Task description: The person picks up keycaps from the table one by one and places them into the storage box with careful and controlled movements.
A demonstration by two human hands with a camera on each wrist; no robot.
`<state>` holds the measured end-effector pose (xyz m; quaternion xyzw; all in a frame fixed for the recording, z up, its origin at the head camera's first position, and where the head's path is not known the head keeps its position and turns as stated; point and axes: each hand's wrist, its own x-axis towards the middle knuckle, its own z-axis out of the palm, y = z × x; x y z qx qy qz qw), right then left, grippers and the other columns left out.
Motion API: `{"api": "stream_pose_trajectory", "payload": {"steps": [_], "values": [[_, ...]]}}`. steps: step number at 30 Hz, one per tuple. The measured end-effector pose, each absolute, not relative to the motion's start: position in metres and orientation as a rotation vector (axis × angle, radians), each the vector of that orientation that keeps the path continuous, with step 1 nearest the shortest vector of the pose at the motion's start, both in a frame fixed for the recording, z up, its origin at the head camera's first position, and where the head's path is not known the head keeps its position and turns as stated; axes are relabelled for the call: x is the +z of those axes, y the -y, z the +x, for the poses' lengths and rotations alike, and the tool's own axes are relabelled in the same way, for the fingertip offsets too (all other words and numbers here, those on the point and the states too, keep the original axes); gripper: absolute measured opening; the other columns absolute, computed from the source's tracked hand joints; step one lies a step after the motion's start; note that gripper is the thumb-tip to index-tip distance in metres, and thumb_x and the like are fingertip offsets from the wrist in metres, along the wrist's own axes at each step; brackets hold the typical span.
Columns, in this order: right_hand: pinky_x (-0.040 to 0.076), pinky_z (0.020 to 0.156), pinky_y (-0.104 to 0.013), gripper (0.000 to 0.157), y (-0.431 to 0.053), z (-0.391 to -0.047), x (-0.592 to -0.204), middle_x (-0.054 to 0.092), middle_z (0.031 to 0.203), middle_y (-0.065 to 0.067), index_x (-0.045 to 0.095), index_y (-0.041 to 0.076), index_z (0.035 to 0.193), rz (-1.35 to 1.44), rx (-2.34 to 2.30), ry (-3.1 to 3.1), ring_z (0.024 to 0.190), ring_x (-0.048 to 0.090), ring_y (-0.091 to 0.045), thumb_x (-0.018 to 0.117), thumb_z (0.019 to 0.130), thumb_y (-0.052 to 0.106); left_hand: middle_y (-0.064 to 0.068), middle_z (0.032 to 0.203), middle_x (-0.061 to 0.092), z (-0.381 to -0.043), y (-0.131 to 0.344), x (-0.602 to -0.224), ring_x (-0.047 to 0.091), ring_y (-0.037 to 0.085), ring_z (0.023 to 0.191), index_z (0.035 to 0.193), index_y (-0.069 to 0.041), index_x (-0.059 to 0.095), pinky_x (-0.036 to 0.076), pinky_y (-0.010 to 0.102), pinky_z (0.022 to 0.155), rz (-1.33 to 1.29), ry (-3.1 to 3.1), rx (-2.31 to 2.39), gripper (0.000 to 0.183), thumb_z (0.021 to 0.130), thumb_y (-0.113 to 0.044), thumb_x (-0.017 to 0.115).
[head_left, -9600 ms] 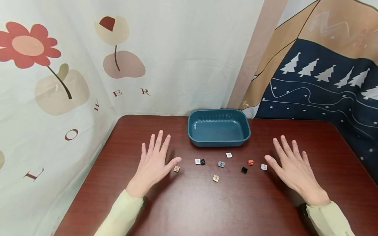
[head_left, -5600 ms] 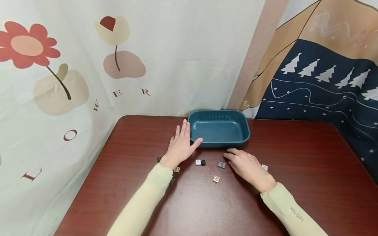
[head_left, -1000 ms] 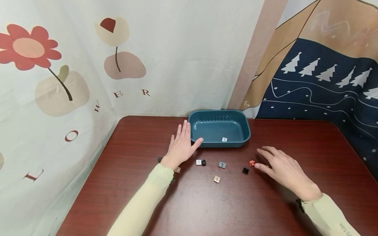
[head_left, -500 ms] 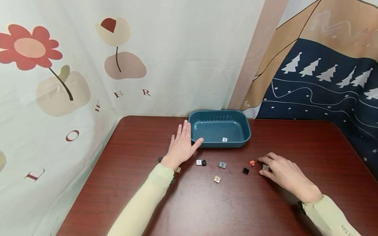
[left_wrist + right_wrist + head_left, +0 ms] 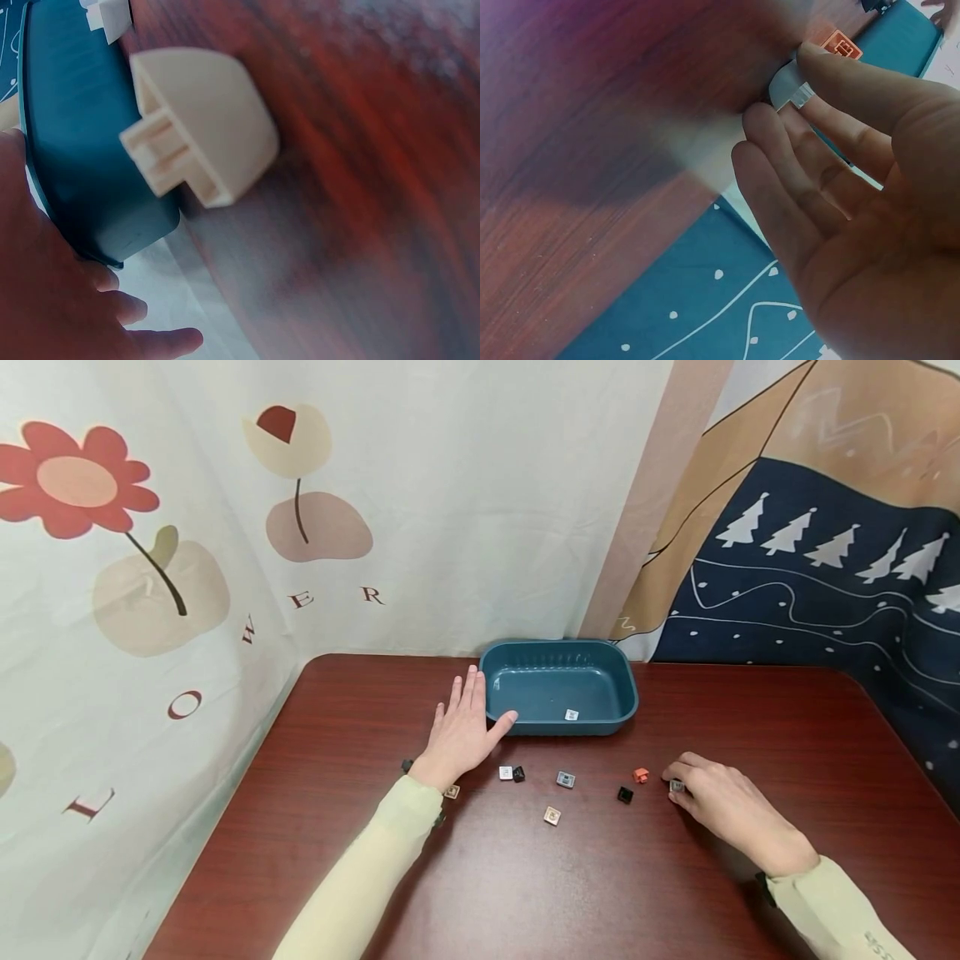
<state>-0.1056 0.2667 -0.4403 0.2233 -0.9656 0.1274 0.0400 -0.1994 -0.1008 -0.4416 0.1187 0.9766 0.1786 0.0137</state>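
Note:
My left hand (image 5: 459, 735) lies with straight fingers against the left side of a blue plastic bin (image 5: 495, 727), its thumb over the front rim. With thumb and fingertips, my right hand (image 5: 731, 802) pinches a white keycap (image 5: 677, 786) on the table's right. That keycap (image 5: 786, 82) also shows between thumb and fingers in the right wrist view. An orange keycap (image 5: 641, 775) and a black keycap (image 5: 626, 795) lie just left of the right hand. Inside the bin sits another white keycap (image 5: 572, 715).
Several keycaps lie in front of the bin: a grey one (image 5: 566, 780), a beige one (image 5: 552, 816), a white one (image 5: 506, 772) touching a black one (image 5: 519, 774). A second beige keycap (image 5: 452, 792) is beside the left wrist. Printed curtains (image 5: 465, 527) hang behind the table (image 5: 480, 893).
Over the last second my right hand has come down around the white keycap and closed its thumb and fingers on it. Earlier, a white keycap went into the bin. The left hand stays at the bin.

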Motion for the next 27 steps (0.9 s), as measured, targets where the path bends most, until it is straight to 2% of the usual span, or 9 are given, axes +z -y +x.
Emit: {"api": "stream_pose_trajectory", "payload": {"steps": [15, 27], "values": [[0.057, 0.064, -0.037, 0.02, -0.2669, -0.1064, -0.4407, 0.067, 0.094, -0.004, 0.077, 0.004, 0.098, 0.676, 0.422, 2.973, 0.075, 0.066, -0.016, 0.084, 0.08, -0.002, 0.01, 0.174, 0.002, -0.1993, 0.1007, -0.4412, 0.005, 0.035, 0.159, 0.166, -0.004, 0.007, 0.02, 0.065, 0.12, 0.378, -3.037, 0.561, 0.098, 0.102, -0.072, 0.037], [0.059, 0.069, -0.042, 0.019, -0.2677, -0.1056, -0.4383, 0.068, 0.095, -0.004, 0.078, 0.004, 0.1, 0.646, 0.442, 3.004, 0.08, 0.068, -0.019, 0.084, 0.083, 0.001, 0.009, 0.174, -0.001, -0.2, 0.1006, -0.4412, 0.003, 0.034, 0.159, 0.166, -0.005, 0.006, 0.02, 0.065, 0.12, 0.373, -3.027, 0.558, 0.098, 0.102, -0.072, 0.036]]}}
